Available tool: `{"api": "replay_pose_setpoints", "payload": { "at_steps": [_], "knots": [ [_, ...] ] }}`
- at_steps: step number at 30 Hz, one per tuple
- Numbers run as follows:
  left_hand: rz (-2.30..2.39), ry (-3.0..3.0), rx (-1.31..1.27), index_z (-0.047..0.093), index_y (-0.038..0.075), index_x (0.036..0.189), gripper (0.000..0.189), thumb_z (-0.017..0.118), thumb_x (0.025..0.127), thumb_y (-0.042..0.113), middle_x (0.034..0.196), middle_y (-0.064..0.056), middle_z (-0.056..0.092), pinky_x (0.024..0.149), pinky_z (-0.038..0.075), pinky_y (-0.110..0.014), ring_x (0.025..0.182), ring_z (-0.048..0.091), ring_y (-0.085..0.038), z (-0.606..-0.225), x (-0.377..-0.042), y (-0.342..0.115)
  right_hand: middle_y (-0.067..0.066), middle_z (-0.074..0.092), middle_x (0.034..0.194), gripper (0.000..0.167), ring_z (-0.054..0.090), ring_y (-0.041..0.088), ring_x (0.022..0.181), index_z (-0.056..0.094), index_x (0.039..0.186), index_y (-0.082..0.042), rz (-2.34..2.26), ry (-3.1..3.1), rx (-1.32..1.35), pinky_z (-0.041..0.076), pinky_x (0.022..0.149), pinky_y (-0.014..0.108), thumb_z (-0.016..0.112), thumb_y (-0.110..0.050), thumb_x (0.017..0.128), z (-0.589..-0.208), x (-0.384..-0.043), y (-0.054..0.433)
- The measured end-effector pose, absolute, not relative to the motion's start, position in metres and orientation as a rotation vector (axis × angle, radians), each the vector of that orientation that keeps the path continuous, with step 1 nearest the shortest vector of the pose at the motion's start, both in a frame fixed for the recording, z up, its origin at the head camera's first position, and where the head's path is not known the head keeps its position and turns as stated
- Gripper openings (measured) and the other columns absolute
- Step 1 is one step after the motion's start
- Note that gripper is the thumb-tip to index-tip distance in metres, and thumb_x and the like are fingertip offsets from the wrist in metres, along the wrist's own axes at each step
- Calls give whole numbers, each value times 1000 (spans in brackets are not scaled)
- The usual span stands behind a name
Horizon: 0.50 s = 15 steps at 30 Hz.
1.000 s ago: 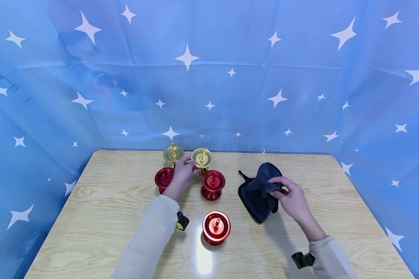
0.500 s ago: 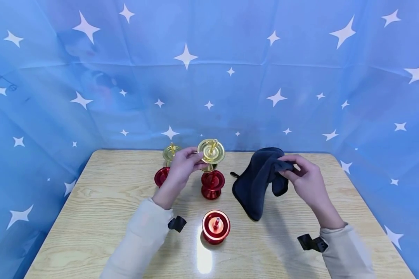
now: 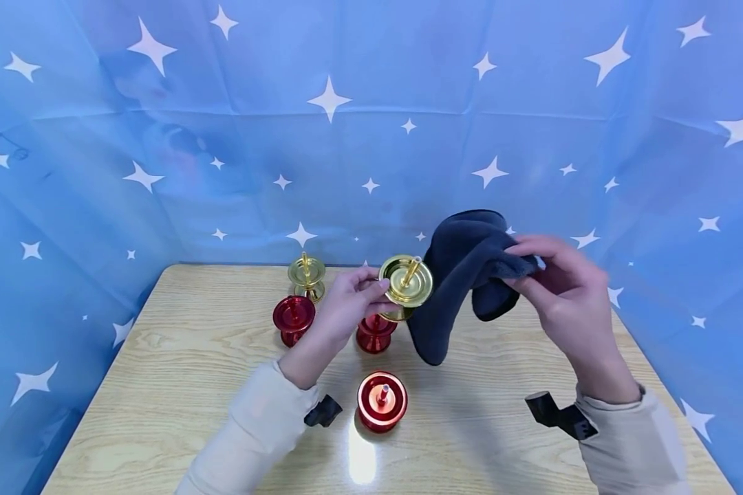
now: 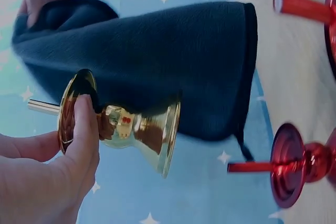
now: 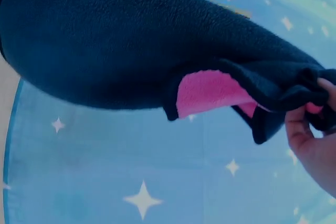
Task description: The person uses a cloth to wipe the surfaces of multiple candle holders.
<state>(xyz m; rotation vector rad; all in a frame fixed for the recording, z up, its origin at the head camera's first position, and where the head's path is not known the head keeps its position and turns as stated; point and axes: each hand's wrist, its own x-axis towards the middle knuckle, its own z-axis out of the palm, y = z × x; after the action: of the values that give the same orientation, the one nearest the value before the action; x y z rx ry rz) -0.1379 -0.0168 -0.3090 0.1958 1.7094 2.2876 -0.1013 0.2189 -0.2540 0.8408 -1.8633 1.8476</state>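
Observation:
My left hand [image 3: 347, 306] pinches a gold candle holder [image 3: 407, 282] by the rim of its upper dish, lifted above the table. In the left wrist view the holder's spike, dish and flared base [image 4: 170, 135] all show, with the dark cloth [image 4: 173, 56] right behind. My right hand [image 3: 572, 302] grips a bunched corner of that dark navy cloth [image 3: 464, 268], which hangs in the air beside the holder. The right wrist view shows the cloth's pink underside [image 5: 212, 93] where an edge folds over.
A second gold candle holder [image 3: 307, 272] stands at the back left of the wooden table [image 3: 179, 385]. Red holders stand in front of it [image 3: 294, 316], partly behind the lifted gold one [image 3: 374, 337], and nearer the front [image 3: 382, 402]. A blue starry curtain hangs behind.
My left hand has lifted the gold candle holder off the table and carried it right. My right hand has raised the cloth from the table, moving up and to the right.

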Motion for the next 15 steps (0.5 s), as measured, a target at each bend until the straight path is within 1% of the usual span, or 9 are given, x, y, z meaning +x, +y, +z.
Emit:
{"api": "replay_pose_setpoints", "payload": {
  "at_steps": [2,4,5,7,9,11,15],
  "knots": [
    [2279,1680,211,46,-17,114,24,43,93,-7,98,-23,56,80,51,-40,78,62,-17,-310,-135,-15,18,56,108,20,55,25,97,56,98,19,1861,-1842,932,51,75,23,58,20,78,-258,-102,213],
    [2271,1649,212,45,-17,114,24,42,93,-7,96,-22,56,80,51,-39,78,62,-17,-310,-132,-13,15,56,110,18,55,23,99,57,98,17,1842,-1896,970,52,74,22,59,16,80,-265,-103,209],
    [2269,1636,202,45,-17,113,23,42,93,-7,95,-21,56,79,51,-38,78,61,-17,-310,-131,-12,13,56,111,18,55,22,100,57,98,16,1838,-1928,985,51,74,22,59,14,80,-270,-104,208],
    [2269,1626,186,45,-17,112,22,42,93,-8,92,-18,56,79,52,-37,77,61,-16,-312,-129,-11,13,55,115,18,52,21,107,56,98,15,1807,-2017,988,50,78,22,58,16,80,-278,-105,206],
    [2262,1633,171,46,-17,110,21,42,92,-8,89,-16,55,77,53,-35,75,61,-15,-314,-127,-10,13,53,120,21,51,20,111,56,100,13,1764,-2119,981,48,82,22,57,18,80,-286,-105,206],
    [2244,1652,151,47,-17,109,20,43,92,-8,86,-14,55,75,53,-34,72,60,-14,-316,-127,-10,18,50,125,25,48,21,116,55,102,11,1760,-2182,1005,47,86,22,57,19,78,-292,-105,205],
    [2196,1683,160,48,-16,109,19,44,92,-7,88,-15,55,76,53,-36,73,61,-15,-319,-125,-8,21,41,135,29,44,22,123,54,105,3,1777,-2309,1028,46,89,25,60,15,79,-303,-105,203]
  ]
}}
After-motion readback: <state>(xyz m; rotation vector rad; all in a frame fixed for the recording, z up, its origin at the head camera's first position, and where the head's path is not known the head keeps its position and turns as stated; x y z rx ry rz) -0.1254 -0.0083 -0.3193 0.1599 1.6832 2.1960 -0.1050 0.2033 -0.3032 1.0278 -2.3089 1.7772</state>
